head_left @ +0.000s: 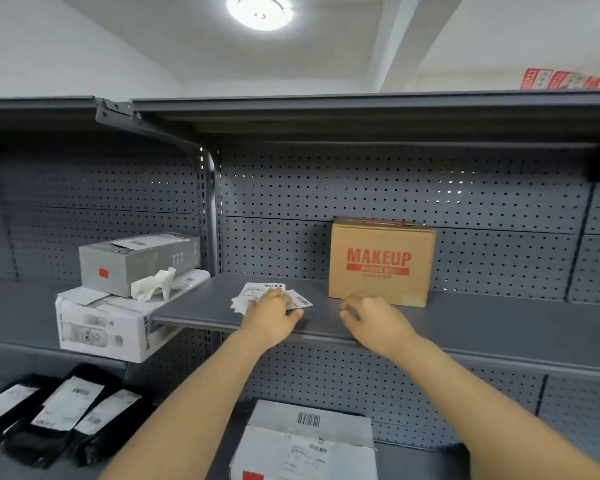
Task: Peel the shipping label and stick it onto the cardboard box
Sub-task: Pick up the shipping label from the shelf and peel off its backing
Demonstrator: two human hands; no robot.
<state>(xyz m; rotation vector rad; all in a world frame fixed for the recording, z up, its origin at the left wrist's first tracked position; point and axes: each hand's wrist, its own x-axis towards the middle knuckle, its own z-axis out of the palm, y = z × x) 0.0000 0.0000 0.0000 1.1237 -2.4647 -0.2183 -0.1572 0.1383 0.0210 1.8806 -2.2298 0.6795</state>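
A brown cardboard box (pixel 380 261) printed with red "MAKEUP" stands upright on the grey shelf (pixel 482 323), against the pegboard back. Left of it, a small pile of white shipping labels (pixel 257 291) with barcodes lies flat on the shelf. My left hand (pixel 272 315) rests on top of that pile, fingers spread over the labels and hiding part of them. My right hand (pixel 369 318) hovers just in front of the box's lower edge, fingers curled and holding nothing.
A grey box (pixel 136 259) with crumpled paper sits on a white carton (pixel 108 323) at the left. Black labelled bags (pixel 56 417) lie on the lower shelf, and a white labelled parcel (pixel 305 445) sits below my arms. An upper shelf (pixel 361 109) overhangs.
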